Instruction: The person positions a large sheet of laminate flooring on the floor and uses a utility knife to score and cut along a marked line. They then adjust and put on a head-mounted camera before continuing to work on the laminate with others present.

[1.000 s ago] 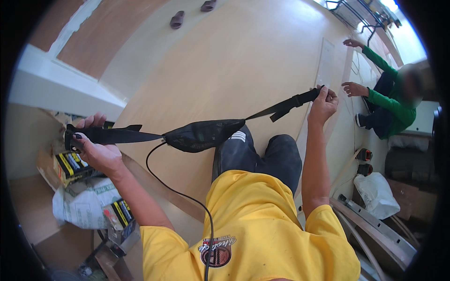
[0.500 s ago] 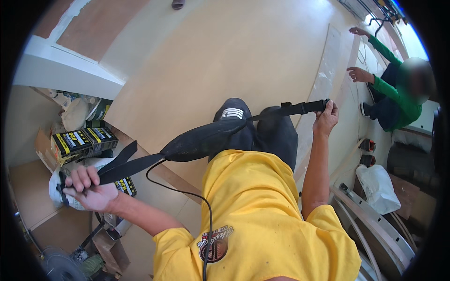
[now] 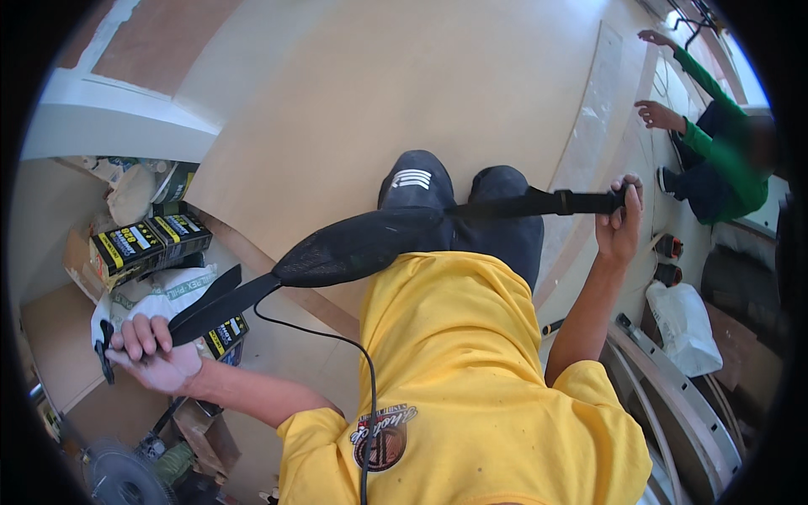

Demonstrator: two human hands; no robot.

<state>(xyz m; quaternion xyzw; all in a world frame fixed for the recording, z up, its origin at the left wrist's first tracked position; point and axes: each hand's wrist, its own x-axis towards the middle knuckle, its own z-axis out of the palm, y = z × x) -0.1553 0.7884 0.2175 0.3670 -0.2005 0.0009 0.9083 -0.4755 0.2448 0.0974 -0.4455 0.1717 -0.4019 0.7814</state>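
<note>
A black waist pouch (image 3: 345,248) on a strap is stretched across in front of my legs (image 3: 412,194) and above my yellow shirt. My left hand (image 3: 156,358) at lower left has its fingers wrapped round one strap end (image 3: 206,307), with a dark buckle (image 3: 104,352) beside the thumb. My right hand (image 3: 619,223) grips the other end at a black buckle (image 3: 593,202). A thin black cable (image 3: 328,335) runs from the pouch down over my shirt.
Black-and-yellow boxes (image 3: 147,244), white sacks and a fan (image 3: 130,471) crowd the left. A pale board (image 3: 337,101) covers the floor ahead. A crouching person in green (image 3: 732,189) reaches at upper right. A white bag (image 3: 682,324) and long metal pieces (image 3: 656,370) lie right.
My left hand has dropped lower and moved leftward with its strap end. My right hand has moved rightward and down, still gripping. The pouch sits over my legs, slightly more slanted.
</note>
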